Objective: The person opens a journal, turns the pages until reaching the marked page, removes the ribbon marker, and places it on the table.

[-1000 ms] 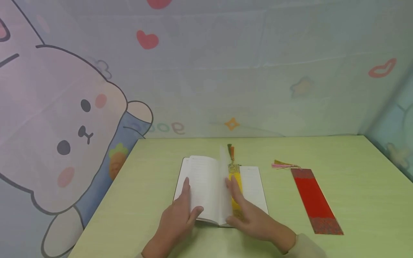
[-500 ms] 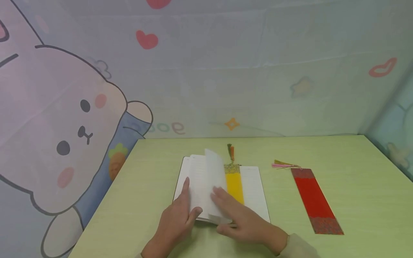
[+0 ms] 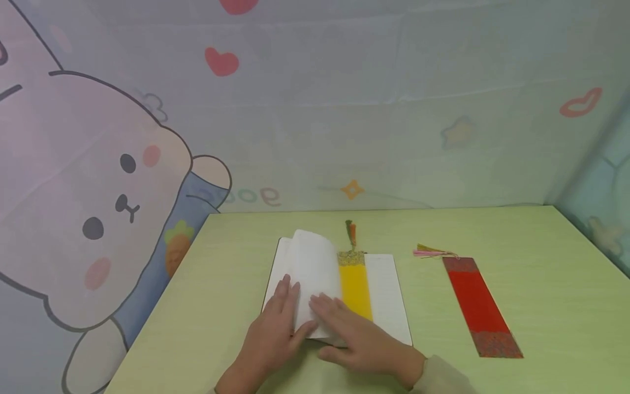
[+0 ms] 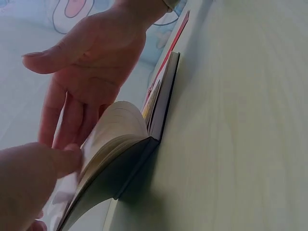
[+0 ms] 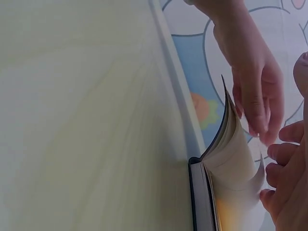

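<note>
An open notebook (image 3: 390,290) with white pages lies on the table, its left cover raised at an angle in the left wrist view. My left hand (image 3: 270,334) rests at the left pages, fingers fairly straight and thumb toward the near edge. My right hand (image 3: 366,339) lies with straight fingers against a turning page (image 3: 317,262), pressing it leftward. Partly covered by that page and my hand, a yellow bookmark (image 3: 355,284) lies on the right page. Its green and orange tassels (image 3: 351,234) stick out past the top edge.
To the right on the pale green table (image 3: 566,306) lies a red bookmark (image 3: 479,303), its pink and gold tassels (image 3: 429,251) pointing left. A printed cloth (image 3: 315,109) with a cartoon rabbit (image 3: 123,191) hangs behind and left of the table.
My right hand has moved left, carrying the page over from near upright toward the left side. More of the yellow bookmark shows. My left hand's fingers now lie further over the pages.
</note>
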{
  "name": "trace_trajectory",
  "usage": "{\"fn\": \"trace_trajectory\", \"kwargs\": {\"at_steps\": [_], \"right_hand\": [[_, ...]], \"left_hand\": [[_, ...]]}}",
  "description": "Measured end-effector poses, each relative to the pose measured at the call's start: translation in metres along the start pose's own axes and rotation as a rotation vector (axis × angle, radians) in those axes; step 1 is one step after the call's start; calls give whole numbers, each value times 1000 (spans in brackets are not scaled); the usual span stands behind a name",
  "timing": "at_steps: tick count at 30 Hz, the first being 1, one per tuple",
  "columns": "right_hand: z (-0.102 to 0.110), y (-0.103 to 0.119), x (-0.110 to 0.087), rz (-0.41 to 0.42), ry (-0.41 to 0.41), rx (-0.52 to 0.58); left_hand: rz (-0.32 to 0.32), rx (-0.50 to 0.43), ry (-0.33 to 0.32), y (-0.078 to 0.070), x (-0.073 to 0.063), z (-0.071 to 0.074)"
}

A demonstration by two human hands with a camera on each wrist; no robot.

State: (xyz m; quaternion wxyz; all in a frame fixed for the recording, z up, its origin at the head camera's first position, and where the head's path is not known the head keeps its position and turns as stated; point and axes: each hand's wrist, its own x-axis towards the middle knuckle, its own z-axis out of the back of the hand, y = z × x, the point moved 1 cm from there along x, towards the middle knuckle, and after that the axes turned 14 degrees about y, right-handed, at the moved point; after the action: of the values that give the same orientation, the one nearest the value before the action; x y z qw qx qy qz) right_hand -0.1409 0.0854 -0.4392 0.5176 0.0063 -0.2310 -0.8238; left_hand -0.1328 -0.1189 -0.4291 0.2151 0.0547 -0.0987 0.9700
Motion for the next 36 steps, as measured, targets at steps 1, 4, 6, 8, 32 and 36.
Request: {"fn": "trace_trajectory", "kwargs": {"at_steps": [1, 4, 6, 8, 32, 36], "right_hand": [[0, 0, 1, 0, 2, -1], [0, 1, 2, -9, 8, -13], [3, 1, 1, -32, 10, -19], [6, 1, 0, -73, 11, -6], [26, -22, -16, -495, -299, 353], [31, -27, -21, -684, -383, 465]], "left_hand": [[-14, 25, 10, 1, 0, -1], [-48, 76, 56, 3, 1, -2], [-58, 82, 86, 3, 1, -2], [-73, 81, 97, 3, 1, -2], [-72, 66, 232, 5, 2, -6], [-41, 29, 256, 7, 1, -7]]}}
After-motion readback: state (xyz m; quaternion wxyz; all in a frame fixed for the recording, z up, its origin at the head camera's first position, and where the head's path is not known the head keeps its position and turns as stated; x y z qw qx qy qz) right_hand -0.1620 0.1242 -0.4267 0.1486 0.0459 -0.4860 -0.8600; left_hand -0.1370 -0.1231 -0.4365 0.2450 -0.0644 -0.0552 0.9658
